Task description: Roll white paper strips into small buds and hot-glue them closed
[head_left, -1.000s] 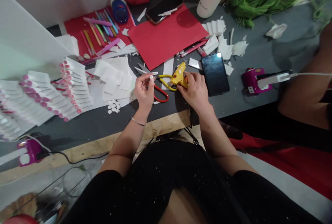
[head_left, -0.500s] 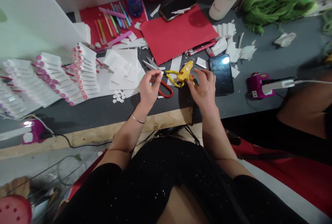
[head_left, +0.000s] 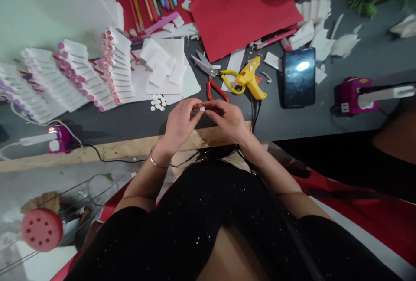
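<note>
Left hand (head_left: 180,120) and right hand (head_left: 227,118) meet fingertip to fingertip, both pinching a small white piece (head_left: 202,109) between them, over the counter's (head_left: 130,127) near edge. Piece's exact shape too small to tell. Just beyond: scissors (head_left: 204,63), blades apart, red and yellow handles; yellow glue gun (head_left: 252,79) beside the yellow handle, cord running toward the near edge. Left of hands: pile of white discs (head_left: 158,102), white paper squares (head_left: 159,75) behind. Right: black phone (head_left: 299,83). Farther back: red sheet (head_left: 243,16).
</note>
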Demonstrator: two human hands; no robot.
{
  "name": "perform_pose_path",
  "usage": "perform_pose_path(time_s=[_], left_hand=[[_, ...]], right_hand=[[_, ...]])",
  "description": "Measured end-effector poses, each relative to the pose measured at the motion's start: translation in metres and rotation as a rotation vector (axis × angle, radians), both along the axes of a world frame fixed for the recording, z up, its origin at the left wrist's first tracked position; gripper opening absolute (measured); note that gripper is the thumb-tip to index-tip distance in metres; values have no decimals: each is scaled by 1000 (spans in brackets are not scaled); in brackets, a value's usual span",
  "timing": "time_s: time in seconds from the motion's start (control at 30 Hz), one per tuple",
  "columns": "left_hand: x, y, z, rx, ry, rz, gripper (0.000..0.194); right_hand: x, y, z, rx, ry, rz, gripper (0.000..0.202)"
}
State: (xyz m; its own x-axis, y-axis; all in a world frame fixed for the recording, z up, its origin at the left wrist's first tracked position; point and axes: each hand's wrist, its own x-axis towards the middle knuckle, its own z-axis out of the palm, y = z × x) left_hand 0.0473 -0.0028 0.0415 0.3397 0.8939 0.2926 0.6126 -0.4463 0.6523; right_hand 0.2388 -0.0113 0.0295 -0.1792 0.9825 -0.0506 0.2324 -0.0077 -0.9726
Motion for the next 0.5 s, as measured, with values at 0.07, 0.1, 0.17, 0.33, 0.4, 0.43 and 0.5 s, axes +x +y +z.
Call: perform_pose_path(time_s=[0.07, 0.1, 0.17, 0.33, 0.4, 0.43, 0.5], left_hand=[[-1, -7, 8, 16, -2, -3, 11], [-1, -10, 11, 16, -17, 9, 11], [-1, -15, 14, 2, -69, 50, 10], [1, -22, 8, -44, -246, 87, 13], [2, -24, 2, -35, -308, 102, 10], [2, -25, -1, -29, -332, 120, 9], [4, -26, -10, -28, -366, 159, 13]], right_hand=[[-4, -2, -1, -61, 75, 12, 21], [-6, -3, -1, -90, 111, 14, 20], [-9, -5, -2, -138, 198, -4, 22], [-21, -13, -3, -193, 388, -105, 34], [-25, -16, -4, -191, 403, -114, 36], [-26, -17, -4, -187, 399, -118, 37], [-26, -18, -6, -178, 359, -122, 35]])
